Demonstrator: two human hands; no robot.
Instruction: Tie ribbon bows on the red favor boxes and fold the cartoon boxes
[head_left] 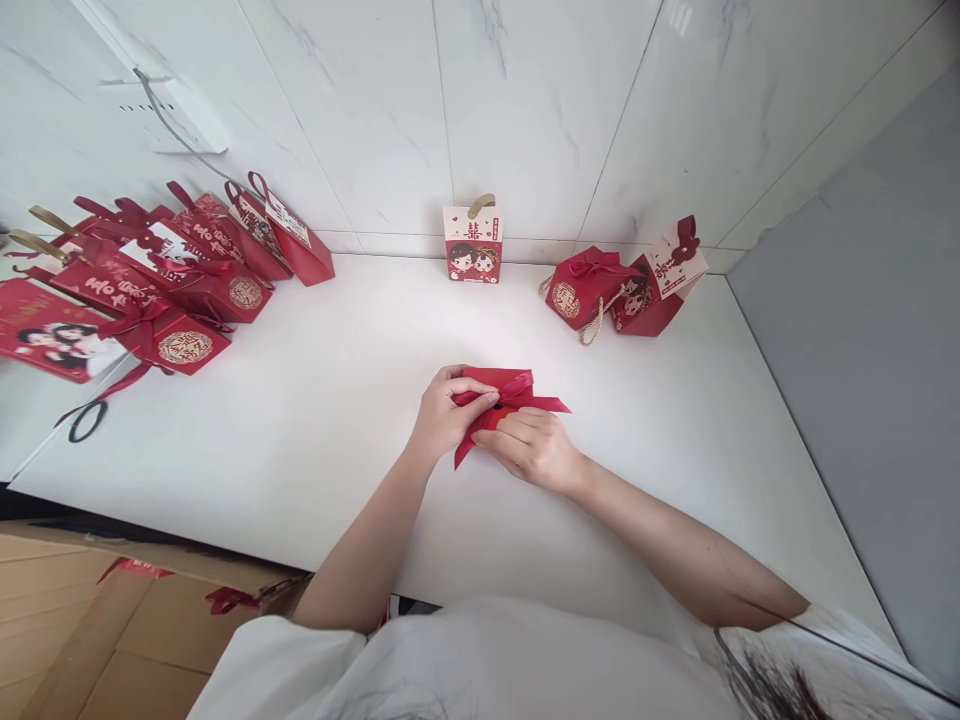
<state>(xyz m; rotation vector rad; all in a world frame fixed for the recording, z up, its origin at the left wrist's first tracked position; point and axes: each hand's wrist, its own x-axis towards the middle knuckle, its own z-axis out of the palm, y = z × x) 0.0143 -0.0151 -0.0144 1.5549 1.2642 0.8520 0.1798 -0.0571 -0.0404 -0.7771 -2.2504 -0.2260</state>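
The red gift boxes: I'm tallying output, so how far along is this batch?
Done: a cluster of ribbon-tied red gift boxes at the table's left, plus finished ones by the wall. In hand: the left hand and right hand hold one red box with ribbon. Left: flat stock may sit in the carton; the count is unclear.

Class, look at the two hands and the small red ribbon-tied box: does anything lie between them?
Nothing visible does. The left hand and right hand both already touch the red box on the white table.
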